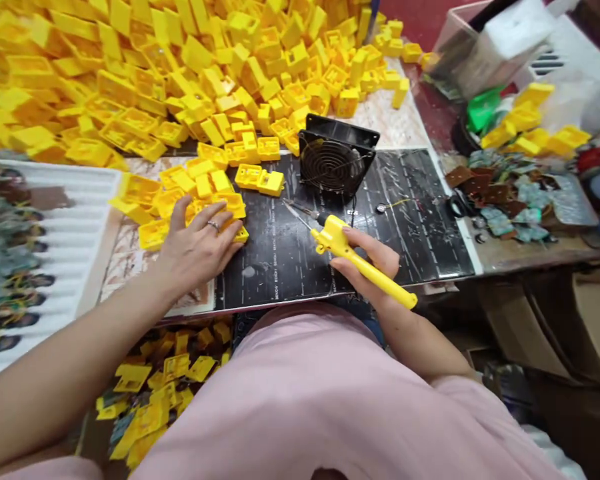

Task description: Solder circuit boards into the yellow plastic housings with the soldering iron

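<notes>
In my right hand (367,260) is a yellow soldering gun (337,235), its thin tip pointing away to the left over the black work mat (300,267). My left hand (197,243) lies with fingers spread on a small heap of yellow plastic cases (187,183), palm down, hiding some of them. Two more yellow cases (259,179) rest on the mat just beyond the tip, open side up. A black fan (336,157) stands behind the tool. To the right of the fan lies a small round part with a wire (381,208).
A large pile of yellow cases (190,73) covers the back of the table. On the left, a white ribbed tray (87,213) carries wired circuit parts. Loose circuit boards (523,200) lie at right. More yellow pieces (165,387) sit below the table edge.
</notes>
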Motion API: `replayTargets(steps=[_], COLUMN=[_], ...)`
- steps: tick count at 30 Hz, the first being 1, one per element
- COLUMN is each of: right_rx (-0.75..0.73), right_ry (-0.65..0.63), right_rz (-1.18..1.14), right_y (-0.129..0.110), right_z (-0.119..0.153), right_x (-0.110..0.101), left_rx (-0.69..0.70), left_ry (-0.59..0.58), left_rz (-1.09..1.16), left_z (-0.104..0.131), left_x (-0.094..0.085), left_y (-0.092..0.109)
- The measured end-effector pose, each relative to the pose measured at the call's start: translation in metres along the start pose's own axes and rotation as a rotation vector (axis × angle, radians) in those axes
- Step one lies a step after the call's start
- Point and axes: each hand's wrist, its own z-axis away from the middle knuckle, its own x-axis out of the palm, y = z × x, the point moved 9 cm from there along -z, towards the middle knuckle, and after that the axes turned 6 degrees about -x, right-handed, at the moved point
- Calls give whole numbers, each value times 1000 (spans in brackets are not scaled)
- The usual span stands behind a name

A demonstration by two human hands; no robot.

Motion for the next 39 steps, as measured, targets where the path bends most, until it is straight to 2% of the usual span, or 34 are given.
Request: replayTargets(steps=[2,5,10,12,15,19,21,23,25,27,28,30,32,34,36,39], right_rx=[9,12,-19,-21,-22,-16,-8,-18,-38,-46,-42,-32,-25,-26,-26,-21], right_ry=[-3,-19,-111,-122,-122,-109,-134,-198,-258,-268,-268,-268,-276,-288,-313,-370], right_rz=[-1,-5,20,23,10,-83,-130,-153,-163,-175,-175,-165,-146,-121,-88,-28], right_y=[-8,-20,-30,-31,-34,-38,-36,-33,-30,-28,-28,-28,-29,-29,-27,-27], right_z=[0,3,9,10,8,6,6,6,6,8,9,12,16,22,27,30], right_x=[-5,-15,-21,-20,-16,-16,-13,-6,5,15,20,29,36,37,36,40], left_rx=[21,50,-24,9,77,73,85,40,-74,-157,-162,-129,-142,-187,-233,-282], left_ry=[37,19,108,121,77,-11,-46,-36,14,38,28,-34,-170,-281,-299,-223], left_rz=[55,141,278,318,392,445,441,423,384,348,337,331,298,245,175,5], left_z=[1,0,-1,1,7,21,28,30,25,8,-6,-38,-68,-81,-73,-32], left_x=[2,10,10,8,10,15,12,1,-11,-16,-15,-6,10,16,4,-31], left_y=[7,20,8,13,40,83,92,80,54,33,30,35,44,48,42,21])
